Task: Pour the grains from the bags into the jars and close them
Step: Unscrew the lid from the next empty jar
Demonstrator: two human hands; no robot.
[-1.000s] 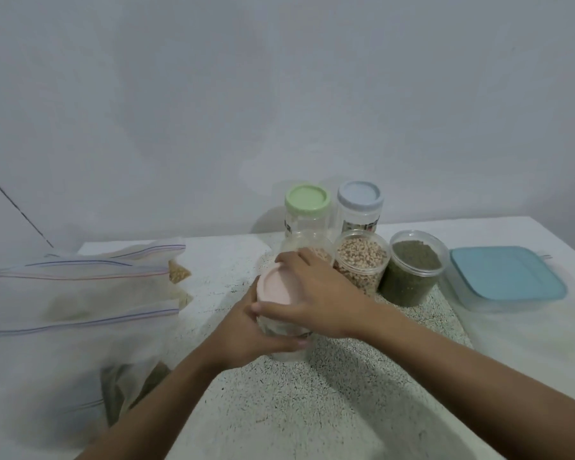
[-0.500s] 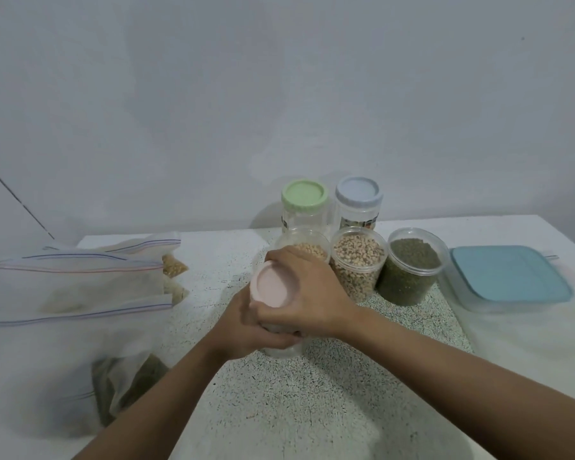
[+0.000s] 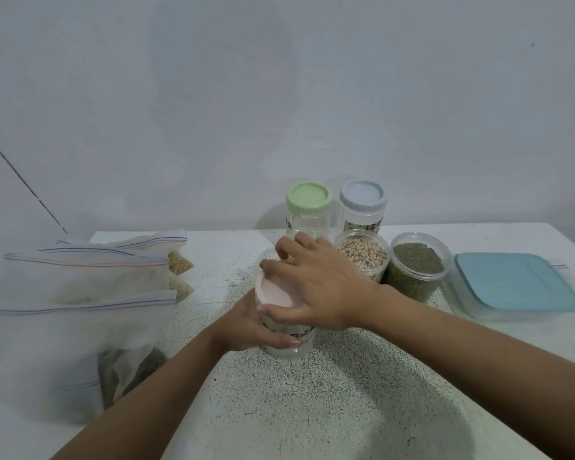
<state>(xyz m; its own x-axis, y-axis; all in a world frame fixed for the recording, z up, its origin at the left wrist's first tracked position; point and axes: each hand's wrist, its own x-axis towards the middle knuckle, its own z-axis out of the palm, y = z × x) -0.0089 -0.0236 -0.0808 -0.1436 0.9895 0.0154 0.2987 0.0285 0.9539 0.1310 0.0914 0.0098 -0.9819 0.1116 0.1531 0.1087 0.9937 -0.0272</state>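
A white speckled table is set against a plain grey wall. Nearest, a clear plastic jar is held upright on it. The grip of the left hand is clamped round its body, and the round pink lid on its mouth is clasped by the right hand, thumb and fingers curled over the rim. Just behind the right wrist, an open jar of pale beans and an open jar of dark green grains are stood side by side. Clear zip bags are piled at the left. Should the lid be seated crooked, the threads could be missed; the open jars could be tipped by a careless wrist
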